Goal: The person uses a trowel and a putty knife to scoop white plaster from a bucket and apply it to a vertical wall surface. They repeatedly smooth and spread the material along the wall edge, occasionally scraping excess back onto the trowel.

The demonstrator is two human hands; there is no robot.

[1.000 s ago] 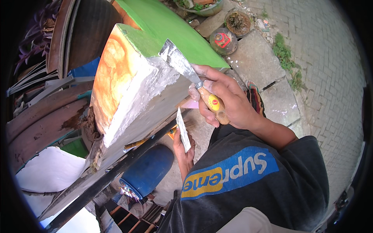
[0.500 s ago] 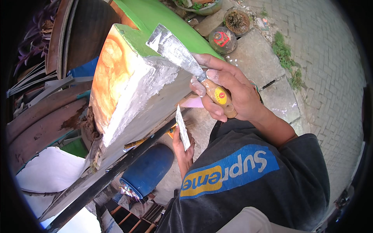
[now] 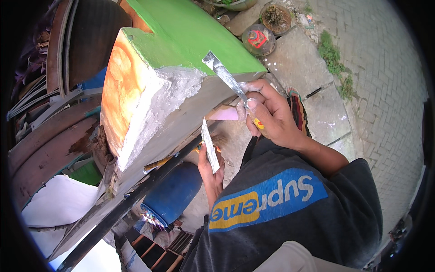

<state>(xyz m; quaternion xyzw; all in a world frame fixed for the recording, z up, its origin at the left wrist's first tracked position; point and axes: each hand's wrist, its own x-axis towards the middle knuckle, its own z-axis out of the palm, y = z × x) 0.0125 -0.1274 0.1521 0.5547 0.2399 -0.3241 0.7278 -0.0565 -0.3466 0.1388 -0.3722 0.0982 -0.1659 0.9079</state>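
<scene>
My right hand (image 3: pixel 276 120) is closed round the wooden handle of a putty knife (image 3: pixel 224 77), its metal blade smeared with white filler and pointing up and left. The blade stands in front of the green face of a wall block (image 3: pixel 190 36), and I cannot tell whether it touches. A rough grey-white patch of filler (image 3: pixel 174 90) covers the block's corner beside an orange painted face (image 3: pixel 120 90). Lower and to the left, my left hand (image 3: pixel 210 174) grips a thin flat plate (image 3: pixel 209 147) coated with white filler, seen nearly edge-on.
Below the block lie a dark pole (image 3: pixel 131 204) and a blue barrel (image 3: pixel 174 195). A brush (image 3: pixel 218 139) shows behind the plate. A glass jar (image 3: pixel 258 40) and a plant pot (image 3: pixel 275 19) stand on concrete slabs beside the paving. Brown curved boards (image 3: pixel 50 145) are stacked at left.
The putty knife has shifted right and turned, so its blade now appears narrower and its handle is more hidden by my right hand. My left hand and the plate have moved slightly left.
</scene>
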